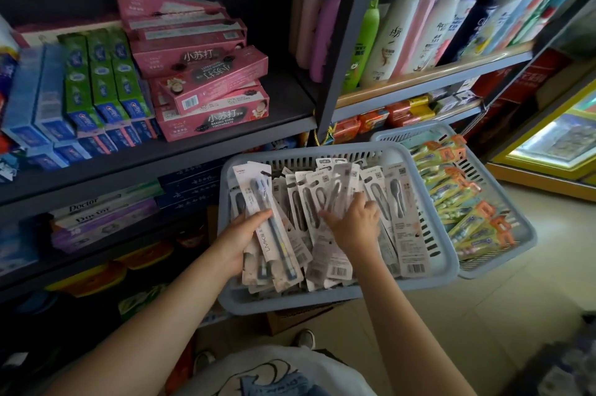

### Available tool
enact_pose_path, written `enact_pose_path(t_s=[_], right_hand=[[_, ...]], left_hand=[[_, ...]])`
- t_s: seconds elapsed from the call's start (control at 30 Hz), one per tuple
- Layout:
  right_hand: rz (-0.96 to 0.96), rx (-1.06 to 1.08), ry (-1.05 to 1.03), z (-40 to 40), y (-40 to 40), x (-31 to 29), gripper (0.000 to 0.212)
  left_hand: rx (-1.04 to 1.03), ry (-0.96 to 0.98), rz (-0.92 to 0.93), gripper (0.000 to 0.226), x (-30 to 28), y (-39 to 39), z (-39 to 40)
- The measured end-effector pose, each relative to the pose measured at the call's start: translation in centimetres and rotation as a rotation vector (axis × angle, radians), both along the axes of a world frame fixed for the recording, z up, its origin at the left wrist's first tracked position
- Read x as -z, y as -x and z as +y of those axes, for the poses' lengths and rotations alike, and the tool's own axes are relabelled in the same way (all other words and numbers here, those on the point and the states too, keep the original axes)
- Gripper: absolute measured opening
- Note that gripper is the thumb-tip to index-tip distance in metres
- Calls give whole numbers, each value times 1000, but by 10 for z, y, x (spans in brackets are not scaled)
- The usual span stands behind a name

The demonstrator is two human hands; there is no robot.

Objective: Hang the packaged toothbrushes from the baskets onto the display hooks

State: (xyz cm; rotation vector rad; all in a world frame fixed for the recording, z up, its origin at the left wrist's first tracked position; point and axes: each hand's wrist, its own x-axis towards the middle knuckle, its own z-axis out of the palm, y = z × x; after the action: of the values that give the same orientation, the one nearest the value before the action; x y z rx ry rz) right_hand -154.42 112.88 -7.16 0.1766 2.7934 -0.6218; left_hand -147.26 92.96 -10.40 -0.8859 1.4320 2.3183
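Person stands over two blue-grey plastic baskets beside the shop shelving. Near basket (429, 253) is packed with grey-and-white carded toothbrush packs (400, 218), fanned with hang-holes pointing away, probably so they can be lifted top-first. Left hand (240, 242) holds a small stack of toothbrush packs (271, 234) flat along palm and fingers, thumb over the top pack: grip closed on the stack, looks like collecting several before hanging. Right hand (356, 223) reaches into the pile, fingers curled down among the packs; grip narrow, seems to pinch one pack, but fingertips are hidden so I cannot tell for sure. Far basket (516, 224) holds brightly coloured toothbrush packs (464, 202) with orange tops, untouched. No display hooks in view; hanging not yet begun from here. Shelves (225, 137) to the left carry toothpaste boxes (206, 82); shampoo bottles (406, 31) stand at upper right.
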Motion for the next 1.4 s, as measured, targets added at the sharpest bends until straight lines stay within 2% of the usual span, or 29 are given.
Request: enact_pose_path(t_s=[0.03,0.1,0.17,0.27,0.4,0.53,0.63,0.7,0.77,0.8,0.9,0.93,1.0,1.07,1.17,1.2,1.3,1.4], right_hand=[[-31,10,-30,1,-1,2,95],[-5,9,7,1,-3,11,99],[16,56,150,2,-2,21,86],[-63,149,396,-1,-2,24,62],[-92,97,364,-4,1,24,58],[-85,50,325,-9,-2,25,61],[-30,1,290,-11,-6,23,54],[4,-49,240,-13,-10,20,51],[10,-106,223,-17,-13,21,52],[6,-125,215,-18,-14,23,52],[9,-139,145,-17,-9,23,53],[8,-135,131,-15,-6,23,54],[-2,-123,166,-12,-2,21,58],[-21,-92,313,-11,1,21,66],[-66,-7,505,-7,1,17,78],[-87,6,523,-6,2,16,73],[-152,-38,504,-2,5,15,39],[-128,-76,528,2,8,14,32]], left_hand=[[2,12,-22,35,3,3,2],[22,54,-72,39,8,8,6],[50,98,-92,43,13,12,10],[71,154,-108,59,18,16,13],[74,122,-83,101,26,20,12],[51,126,-80,110,35,20,9],[30,129,-64,119,34,19,10],[26,119,-41,112,21,17,14],[31,126,-31,90,14,17,17],[33,131,-33,88,13,16,18],[35,111,-22,100,14,15,17],[41,107,-23,96,14,15,17],[47,102,-23,75,10,14,20],[51,111,-10,62,11,13,21],[52,101,-8,81,11,12,23],[54,104,-4,89,11,12,23],[34,108,11,107,18,13,21],[9,128,13,111,17,14,19]])
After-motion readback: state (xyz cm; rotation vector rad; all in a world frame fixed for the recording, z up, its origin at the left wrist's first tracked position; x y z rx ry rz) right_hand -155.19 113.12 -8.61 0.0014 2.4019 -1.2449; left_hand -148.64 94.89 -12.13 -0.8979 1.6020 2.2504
